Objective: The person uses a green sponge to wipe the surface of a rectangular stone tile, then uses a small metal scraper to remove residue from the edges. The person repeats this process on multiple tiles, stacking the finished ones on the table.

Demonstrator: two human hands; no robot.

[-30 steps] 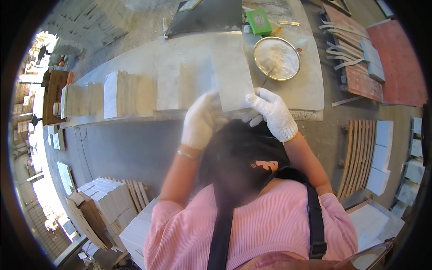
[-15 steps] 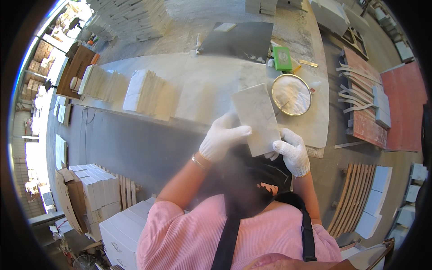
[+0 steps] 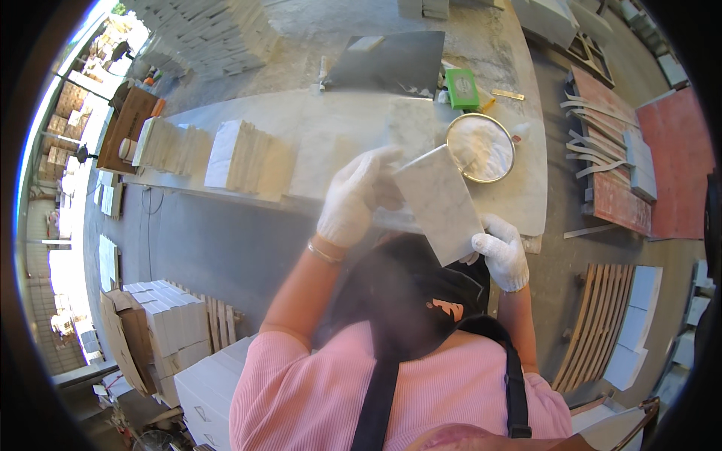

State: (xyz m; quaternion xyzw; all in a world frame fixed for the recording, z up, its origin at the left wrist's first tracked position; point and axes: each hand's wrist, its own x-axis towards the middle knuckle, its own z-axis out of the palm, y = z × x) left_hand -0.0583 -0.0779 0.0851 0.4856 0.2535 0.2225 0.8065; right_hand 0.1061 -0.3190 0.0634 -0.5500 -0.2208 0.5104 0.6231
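A pale, grey-veined marble tile (image 3: pixel 440 207) is tilted in front of my body, above the table's near edge. My right hand (image 3: pixel 500 252), in a white knit glove, grips its lower right corner, thumb on the face and fingers behind. My left hand (image 3: pixel 352 197), gloved the same way, is beside the tile's upper left edge. Its fingers stretch out toward the top corner; whether they touch the tile I cannot tell. Just beyond the tile stands a round metal-rimmed bowl (image 3: pixel 510 167) of white powder or paste, partly hidden by it.
Rows of stacked tiles (image 3: pixel 229 154) stand on the pale worktable (image 3: pixel 511 207) to the left. Behind the bowl are a green box (image 3: pixel 462 89) and a dark sheet (image 3: pixel 391 64). White boxes (image 3: pixel 177 323) are at lower left; a wooden pallet (image 3: pixel 594 323) is at right.
My left hand has opened off the tile's left edge, its fingers now stretching upward. The tile has shifted slightly right and lower, its top edge turned into view, still in my right hand.
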